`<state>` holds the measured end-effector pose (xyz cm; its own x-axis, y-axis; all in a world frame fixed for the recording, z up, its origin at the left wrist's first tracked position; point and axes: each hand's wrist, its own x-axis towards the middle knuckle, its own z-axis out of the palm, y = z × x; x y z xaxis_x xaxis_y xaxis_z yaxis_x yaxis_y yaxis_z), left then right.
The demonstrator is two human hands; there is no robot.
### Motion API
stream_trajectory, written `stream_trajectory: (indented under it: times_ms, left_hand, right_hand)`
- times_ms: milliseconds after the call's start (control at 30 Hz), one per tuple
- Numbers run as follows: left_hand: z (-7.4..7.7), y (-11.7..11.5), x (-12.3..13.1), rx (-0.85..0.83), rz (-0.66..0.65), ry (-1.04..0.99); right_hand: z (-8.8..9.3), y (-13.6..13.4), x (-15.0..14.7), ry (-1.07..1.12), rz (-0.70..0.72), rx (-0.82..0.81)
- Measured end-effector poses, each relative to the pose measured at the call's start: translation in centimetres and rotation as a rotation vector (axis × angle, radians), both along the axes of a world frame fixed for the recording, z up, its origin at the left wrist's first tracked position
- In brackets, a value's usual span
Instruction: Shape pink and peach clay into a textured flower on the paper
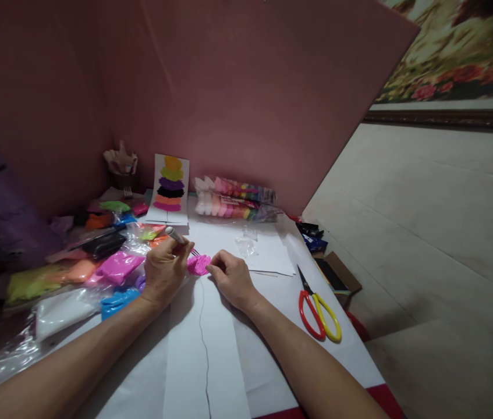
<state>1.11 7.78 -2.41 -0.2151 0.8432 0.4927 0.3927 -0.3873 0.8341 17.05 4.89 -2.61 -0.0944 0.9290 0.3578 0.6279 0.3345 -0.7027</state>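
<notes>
My left hand (166, 269) is closed round a fork (176, 235), its handle end pointing up and its tines down on a flat patch of bright pink modelling clay (199, 265). The clay has a ridged surface and lies on a long white paper strip (205, 355). From the clay a wavy dark line runs down the strip. My right hand (231, 278) is closed, thumb and forefinger pinched at the clay's right edge. Behind them a card (171, 217) leans upright, showing stacked yellow, green, purple, black, orange and pink patches.
Scissors (319, 311) with red and yellow handles lie at right. Bags of coloured clay (119, 266) crowd the left. Packs of clay (235, 201) rest against the pink board (246, 105). A clear wrapper (247, 245) lies on white paper. A cup (123, 177) holds tools.
</notes>
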Motion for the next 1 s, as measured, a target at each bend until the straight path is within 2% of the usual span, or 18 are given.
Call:
stream_trajectory:
  times_ms: [633,1000]
  left_hand:
    - [0.42,-0.56,0.11,0.003,0.077,0.094]
    - [0.17,-0.40,0.15,-0.002,0.054,0.067]
  right_hand:
    - [-0.02,0.02,0.00,0.013,0.002,0.001]
    - [0.04,-0.02,0.04,0.000,0.001,-0.001]
